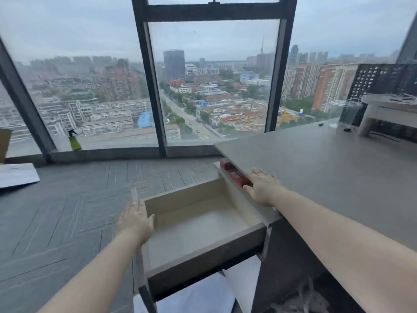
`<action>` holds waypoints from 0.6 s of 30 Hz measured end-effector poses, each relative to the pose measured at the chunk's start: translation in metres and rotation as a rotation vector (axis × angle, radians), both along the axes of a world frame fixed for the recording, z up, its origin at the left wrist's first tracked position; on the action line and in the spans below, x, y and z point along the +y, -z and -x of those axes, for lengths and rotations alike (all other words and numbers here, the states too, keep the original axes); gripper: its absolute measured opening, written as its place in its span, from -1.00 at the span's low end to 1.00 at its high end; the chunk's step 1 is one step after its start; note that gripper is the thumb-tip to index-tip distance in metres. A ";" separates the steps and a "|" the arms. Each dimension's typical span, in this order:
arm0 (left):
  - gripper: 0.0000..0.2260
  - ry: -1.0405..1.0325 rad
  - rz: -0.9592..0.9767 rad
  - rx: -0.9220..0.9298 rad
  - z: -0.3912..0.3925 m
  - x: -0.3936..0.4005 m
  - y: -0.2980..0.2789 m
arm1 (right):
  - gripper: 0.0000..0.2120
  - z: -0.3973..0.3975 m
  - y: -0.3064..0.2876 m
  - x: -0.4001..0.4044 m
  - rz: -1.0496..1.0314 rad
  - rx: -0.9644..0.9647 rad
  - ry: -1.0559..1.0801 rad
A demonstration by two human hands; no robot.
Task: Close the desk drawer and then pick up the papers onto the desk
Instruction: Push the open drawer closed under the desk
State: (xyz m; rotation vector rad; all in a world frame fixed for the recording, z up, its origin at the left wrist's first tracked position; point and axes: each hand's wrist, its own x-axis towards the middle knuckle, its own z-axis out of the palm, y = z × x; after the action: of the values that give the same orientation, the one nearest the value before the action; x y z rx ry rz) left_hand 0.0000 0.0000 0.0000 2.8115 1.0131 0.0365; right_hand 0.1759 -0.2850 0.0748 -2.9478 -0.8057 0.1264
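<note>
The desk drawer (204,251) stands pulled out to the left of the grey desk (327,168), and its beige inside is empty. My left hand (135,220) lies flat against the drawer's front panel, fingers together and pointing up. My right hand (262,188) rests palm down on the desk's left edge, fingers spread. White papers (198,297) lie on the floor under the drawer, partly hidden by it.
Red boxes (237,177) sit in a slot under the desktop edge. A white stand (383,114) and a black perforated panel (383,80) occupy the desk's far right. A green spray bottle (74,140) stands by the window. A white board (17,175) lies at the far left.
</note>
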 end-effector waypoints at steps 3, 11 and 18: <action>-0.42 -0.145 0.214 0.039 0.013 0.000 0.018 | -0.37 0.001 0.000 0.003 0.024 -0.006 -0.001; -0.57 -0.289 0.409 -0.174 -0.006 0.003 0.024 | -0.38 -0.011 0.004 0.011 0.034 -0.005 -0.037; -0.61 -0.134 0.454 -0.197 -0.028 -0.020 0.022 | -0.43 -0.022 0.000 0.014 -0.019 0.043 -0.059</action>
State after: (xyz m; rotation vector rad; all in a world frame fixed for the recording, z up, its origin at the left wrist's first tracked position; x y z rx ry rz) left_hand 0.0279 -0.0201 -0.0215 2.2818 1.0117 0.0849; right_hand 0.1978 -0.2712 0.0751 -2.8941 -0.8838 0.1850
